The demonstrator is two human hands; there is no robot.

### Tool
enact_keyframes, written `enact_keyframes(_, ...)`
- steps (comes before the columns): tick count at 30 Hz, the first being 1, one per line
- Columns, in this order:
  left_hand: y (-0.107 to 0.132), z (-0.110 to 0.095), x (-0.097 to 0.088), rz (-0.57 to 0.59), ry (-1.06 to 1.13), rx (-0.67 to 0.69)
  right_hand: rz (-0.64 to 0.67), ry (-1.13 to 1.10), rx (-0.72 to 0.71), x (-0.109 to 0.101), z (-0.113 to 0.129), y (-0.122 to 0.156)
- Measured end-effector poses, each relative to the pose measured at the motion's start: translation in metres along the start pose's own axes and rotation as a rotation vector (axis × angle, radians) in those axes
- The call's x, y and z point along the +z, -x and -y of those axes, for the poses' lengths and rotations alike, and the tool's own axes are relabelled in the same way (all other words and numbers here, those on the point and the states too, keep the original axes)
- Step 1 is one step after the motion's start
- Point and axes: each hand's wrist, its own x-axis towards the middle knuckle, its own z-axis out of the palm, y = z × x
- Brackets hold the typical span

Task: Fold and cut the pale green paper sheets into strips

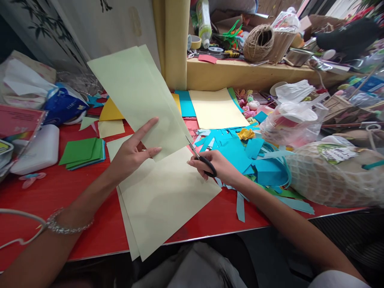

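My left hand [132, 152] pinches a raised strip of pale green paper [141, 96], thumb behind it and fingers stretched along its front. More pale green sheets [162, 200] lie flat on the red table [45, 200] under both hands and overhang its front edge. My right hand [217, 166] is closed round black-handled scissors [199, 156], whose blades point up-left at the right edge of the raised strip.
Blue paper scraps [246, 154] lie right of the scissors, with a cream sheet [216, 108] behind. Folded green squares [82, 152] and a white box [37, 150] sit at the left. Plastic bags [330, 172] crowd the right side. A twine ball [258, 42] rests on the shelf.
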Motion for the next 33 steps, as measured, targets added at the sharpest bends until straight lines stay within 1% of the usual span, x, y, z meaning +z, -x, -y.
enact_keyframes(4,0.0006,0.0005,0.0012,0.026,0.026,0.014,-0.02,-0.003,0.034,0.0015,-0.0004,0.0001)
enact_keyframes(8,0.002,-0.0014,0.0026,0.059,0.033,0.023,-0.024,-0.029,0.036,0.0021,-0.0015,0.0001)
enact_keyframes(14,0.0024,-0.0009,0.0024,0.059,0.02,0.012,-0.026,-0.004,-0.008,0.002,-0.0025,-0.0003)
enact_keyframes(19,0.0017,0.0001,0.0029,0.063,0.01,0.023,-0.031,0.012,0.004,0.0018,-0.0011,0.0004)
enact_keyframes(24,0.0022,-0.0018,0.0042,0.093,-0.005,0.026,-0.04,-0.001,0.036,0.0019,-0.0011,0.0003)
enact_keyframes(33,0.0031,-0.0008,0.006,0.098,-0.004,0.016,-0.047,-0.018,0.013,0.0051,-0.0047,0.0002)
